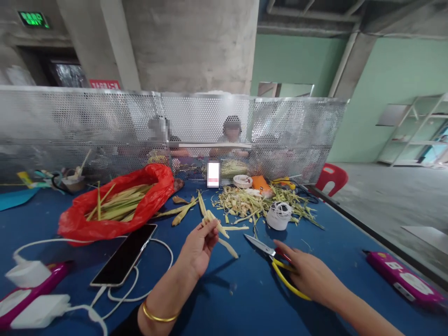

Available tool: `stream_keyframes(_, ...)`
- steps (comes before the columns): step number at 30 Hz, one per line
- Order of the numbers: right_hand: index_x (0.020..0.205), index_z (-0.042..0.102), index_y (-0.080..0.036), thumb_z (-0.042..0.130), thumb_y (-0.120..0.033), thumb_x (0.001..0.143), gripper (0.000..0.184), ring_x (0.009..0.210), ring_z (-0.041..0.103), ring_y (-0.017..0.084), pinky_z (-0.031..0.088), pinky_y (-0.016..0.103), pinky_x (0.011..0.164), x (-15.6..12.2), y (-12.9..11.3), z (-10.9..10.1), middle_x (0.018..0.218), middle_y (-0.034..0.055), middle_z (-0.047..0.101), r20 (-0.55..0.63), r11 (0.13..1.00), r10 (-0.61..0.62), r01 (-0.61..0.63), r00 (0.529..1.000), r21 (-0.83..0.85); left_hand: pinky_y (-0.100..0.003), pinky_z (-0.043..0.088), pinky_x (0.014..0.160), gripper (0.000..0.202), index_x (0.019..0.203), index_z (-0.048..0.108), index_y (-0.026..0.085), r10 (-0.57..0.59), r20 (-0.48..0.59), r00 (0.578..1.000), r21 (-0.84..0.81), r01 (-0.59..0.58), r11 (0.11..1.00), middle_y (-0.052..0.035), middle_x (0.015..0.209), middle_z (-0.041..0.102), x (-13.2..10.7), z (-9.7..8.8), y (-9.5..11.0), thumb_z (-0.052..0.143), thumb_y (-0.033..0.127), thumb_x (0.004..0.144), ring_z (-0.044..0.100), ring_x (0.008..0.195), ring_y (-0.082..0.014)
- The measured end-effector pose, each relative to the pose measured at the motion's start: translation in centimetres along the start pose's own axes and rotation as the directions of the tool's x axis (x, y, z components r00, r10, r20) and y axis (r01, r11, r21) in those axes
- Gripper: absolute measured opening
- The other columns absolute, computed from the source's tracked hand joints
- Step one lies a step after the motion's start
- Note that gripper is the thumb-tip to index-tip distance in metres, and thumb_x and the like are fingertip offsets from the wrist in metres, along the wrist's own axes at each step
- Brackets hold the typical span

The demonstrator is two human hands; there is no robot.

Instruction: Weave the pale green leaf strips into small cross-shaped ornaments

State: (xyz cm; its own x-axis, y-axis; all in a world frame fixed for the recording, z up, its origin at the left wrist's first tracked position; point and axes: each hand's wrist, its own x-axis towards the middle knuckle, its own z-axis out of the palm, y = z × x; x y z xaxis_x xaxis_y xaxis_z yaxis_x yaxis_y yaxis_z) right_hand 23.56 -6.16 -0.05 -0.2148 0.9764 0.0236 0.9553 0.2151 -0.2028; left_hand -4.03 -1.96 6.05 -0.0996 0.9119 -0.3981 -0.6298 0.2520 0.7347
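Between the thumb and fingers of my left hand (203,242) is a bunch of pale, folded husk strips (220,227), their ends hanging out to the right and below. My right hand (308,273) is closed around the handles of a pair of scissors (261,244), one handle yellow and the other showing red. The blades point up and left toward the strips, apart from them and nearly closed. Beyond my left hand, a few longer dry husks (182,213) lie on the blue table (224,303). A white spool of cord (279,215) stands beyond the scissors.
A red plastic bag (115,228) of long husks is at the left. Near it lie a phone (124,256) with cables and a purple power strip (35,284). Trimmings (241,203) are heaped at the back right. A perforated metal screen (210,116) separates me from people opposite.
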Motion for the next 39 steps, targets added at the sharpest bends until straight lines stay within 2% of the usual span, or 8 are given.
stream_keyframes(3,0.130,0.053,-0.033,0.048,-0.007,0.068,0.068,0.102,0.065,0.028,0.050,0.039,0.087,-2.3,2.2,0.3,0.116,0.0051,0.068,-0.044,0.965,-0.040,0.050,0.998,0.257,-0.010,0.049,0.044,0.006,0.075,0.065,0.011,0.031,-0.005,1.000,-0.024,-0.031,0.999,0.0021,0.057,0.060,0.1,0.7,1.1,0.064,0.006,0.079,0.056,0.045,-0.0033)
stream_keyframes(6,0.127,0.057,-0.030,0.058,-0.021,0.074,0.054,0.116,0.057,0.028,0.045,0.038,0.098,-4.1,3.0,0.1,0.128,0.0058,0.060,-0.098,0.861,-0.001,0.051,0.995,0.506,-0.010,0.050,0.045,0.006,0.075,0.064,0.012,0.053,0.011,0.999,-0.043,-0.052,0.998,0.0029,0.056,0.059,0.5,1.3,1.2,0.065,0.007,0.078,0.056,0.045,-0.0035)
stream_keyframes(9,0.125,0.058,-0.024,0.062,-0.030,0.073,0.052,0.113,0.059,0.027,0.046,0.032,0.095,-4.6,1.3,0.2,0.126,0.0084,0.061,-0.133,0.735,0.045,0.057,0.990,0.675,-0.011,0.050,0.045,0.006,0.075,0.064,0.012,0.039,0.035,0.999,-0.040,-0.038,0.998,0.0027,0.055,0.059,0.5,1.5,0.5,0.067,0.006,0.077,0.056,0.044,-0.0039)
stream_keyframes(11,0.125,0.058,-0.025,0.069,-0.030,0.067,0.059,0.110,0.061,0.027,0.048,0.029,0.092,-4.3,-0.7,0.6,0.123,0.0078,0.063,-0.159,0.704,0.093,0.048,0.983,0.709,-0.011,0.049,0.045,0.006,0.075,0.065,0.011,0.017,0.048,0.999,-0.031,-0.016,0.999,0.0021,0.054,0.059,0.3,1.6,0.0,0.067,0.006,0.076,0.056,0.044,-0.0043)
stream_keyframes(15,0.132,0.050,-0.027,0.071,-0.027,0.057,0.078,0.104,0.063,0.028,0.052,0.032,0.084,-3.1,-4.4,1.6,0.120,0.0076,0.063,-0.255,0.764,0.095,0.093,0.962,0.638,-0.011,0.049,0.045,0.004,0.075,0.066,0.011,0.000,0.050,0.999,-0.019,0.001,1.000,0.0023,0.053,0.059,-0.1,1.3,-0.5,0.067,0.007,0.075,0.055,0.044,-0.0046)
stream_keyframes(20,0.131,0.050,-0.029,0.068,-0.023,0.056,0.077,0.100,0.063,0.028,0.054,0.030,0.076,-2.3,-6.7,2.0,0.121,0.0086,0.059,-0.272,0.865,0.091,0.060,0.958,0.499,-0.012,0.049,0.046,0.006,0.075,0.065,0.011,0.008,0.032,0.999,-0.006,-0.008,1.000,0.0019,0.055,0.059,0.0,0.8,-0.4,0.071,0.009,0.073,0.055,0.045,-0.0051)
stream_keyframes(32,0.132,0.045,-0.032,0.066,-0.024,0.062,0.074,0.098,0.063,0.027,0.055,0.030,0.073,-3.1,-7.0,1.1,0.123,0.0079,0.057,-0.241,0.914,0.083,0.022,0.967,0.405,-0.013,0.048,0.049,0.015,0.076,0.067,0.012,0.051,0.097,0.994,0.099,-0.061,0.993,0.0028,0.061,0.061,-0.3,0.9,-1.6,0.076,0.013,0.064,0.054,0.048,-0.0041)
stream_keyframes(39,0.132,0.044,-0.035,0.065,-0.028,0.065,0.070,0.081,0.064,0.024,0.054,0.033,0.067,-3.5,-7.7,0.6,0.115,0.0074,0.058,-0.284,0.921,0.125,-0.005,0.951,0.389,-0.012,0.047,0.049,0.017,0.075,0.066,0.013,0.070,0.116,0.991,0.098,-0.081,0.992,0.0033,0.060,0.060,-0.4,1.0,-1.7,0.078,0.015,0.062,0.053,0.048,-0.0038)
